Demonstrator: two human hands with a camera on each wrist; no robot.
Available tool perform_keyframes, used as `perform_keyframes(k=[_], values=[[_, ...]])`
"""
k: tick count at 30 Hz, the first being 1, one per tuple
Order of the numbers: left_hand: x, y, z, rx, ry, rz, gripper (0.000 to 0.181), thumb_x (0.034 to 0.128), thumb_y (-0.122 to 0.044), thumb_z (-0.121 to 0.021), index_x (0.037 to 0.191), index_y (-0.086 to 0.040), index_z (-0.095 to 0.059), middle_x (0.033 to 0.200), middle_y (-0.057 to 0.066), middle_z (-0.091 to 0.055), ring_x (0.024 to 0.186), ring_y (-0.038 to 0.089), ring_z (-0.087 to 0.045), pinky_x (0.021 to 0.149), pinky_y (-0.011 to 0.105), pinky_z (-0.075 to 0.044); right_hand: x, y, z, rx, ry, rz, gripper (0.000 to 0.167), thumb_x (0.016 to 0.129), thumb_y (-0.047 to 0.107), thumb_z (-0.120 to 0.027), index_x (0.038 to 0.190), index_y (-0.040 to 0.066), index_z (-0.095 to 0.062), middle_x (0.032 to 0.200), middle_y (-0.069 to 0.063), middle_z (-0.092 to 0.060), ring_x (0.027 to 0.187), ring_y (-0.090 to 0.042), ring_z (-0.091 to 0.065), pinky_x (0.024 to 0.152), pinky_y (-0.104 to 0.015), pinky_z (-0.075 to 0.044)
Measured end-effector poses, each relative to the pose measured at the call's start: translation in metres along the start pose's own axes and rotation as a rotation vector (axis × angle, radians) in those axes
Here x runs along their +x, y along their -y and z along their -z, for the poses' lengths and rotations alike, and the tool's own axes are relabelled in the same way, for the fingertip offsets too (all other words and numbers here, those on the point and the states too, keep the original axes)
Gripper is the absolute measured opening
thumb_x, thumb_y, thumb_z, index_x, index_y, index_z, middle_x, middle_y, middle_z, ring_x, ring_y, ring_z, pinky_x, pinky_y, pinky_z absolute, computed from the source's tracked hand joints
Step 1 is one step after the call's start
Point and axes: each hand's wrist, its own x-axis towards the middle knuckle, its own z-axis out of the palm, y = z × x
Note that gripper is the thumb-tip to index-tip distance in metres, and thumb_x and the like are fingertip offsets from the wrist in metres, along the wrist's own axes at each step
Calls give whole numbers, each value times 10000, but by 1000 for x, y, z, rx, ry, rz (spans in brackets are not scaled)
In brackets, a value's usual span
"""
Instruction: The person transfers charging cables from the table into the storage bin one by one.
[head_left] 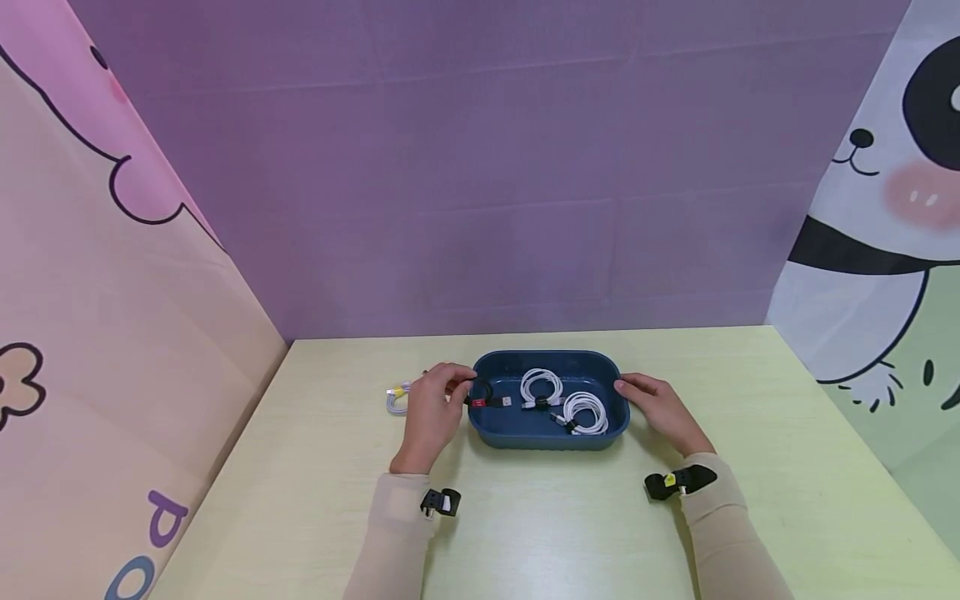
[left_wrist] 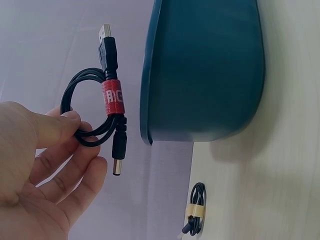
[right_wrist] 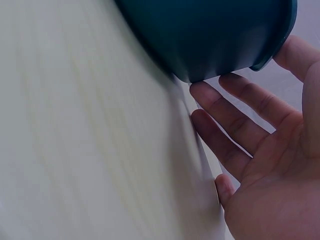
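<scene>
My left hand pinches a coiled black USB cable between thumb and fingers, over the left end of a blue bin. A red strap wraps the coil. Its USB plug points up in the left wrist view, with a round barrel plug at the other end. My right hand holds the bin's right end, thumb at the rim and fingertips against the outer wall. Two coiled white cables lie inside the bin, one white coil farther back and another white coil nearer the front right, both with black ties.
Left of the bin, partly behind my left hand, a pale cable with a yellow tie lies on the table. A black cable bundle with a tan strap shows in the left wrist view. A purple cloth hangs behind.
</scene>
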Motion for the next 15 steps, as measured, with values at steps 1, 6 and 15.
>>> perform_keyframes(k=[1, 6, 15], values=[[0, 0, 0, 0, -2, -9, 144, 931, -26, -723, 1055, -85, -767, 1024, 68, -750, 836, 190, -676, 762, 337, -573, 0, 0, 0, -4, 2, 3, 647, 1035, 518, -535, 1456, 27, -533, 1529, -218, -502, 1485, -410, -374, 1221, -622, -240], [-1, -1, -1, -4, -5, -33, 133, 929, -31, -727, 1045, -83, -765, 1034, 70, -754, 835, 191, -686, 763, 345, -575, 0, -1, 1, -3, 1, -3, 654, 1034, 522, -533, 1462, 28, -527, 1536, -218, -494, 1490, -414, -364, 1222, -627, -232], [0, -2, -3, 1, 11, -21, 135, 937, -28, -716, 1049, -89, -762, 1057, 75, -753, 857, 208, -687, 792, 365, -584, -1, 1, 1, -3, 4, 0, 647, 1039, 509, -531, 1464, 21, -523, 1537, -220, -493, 1490, -417, -366, 1223, -622, -237]])
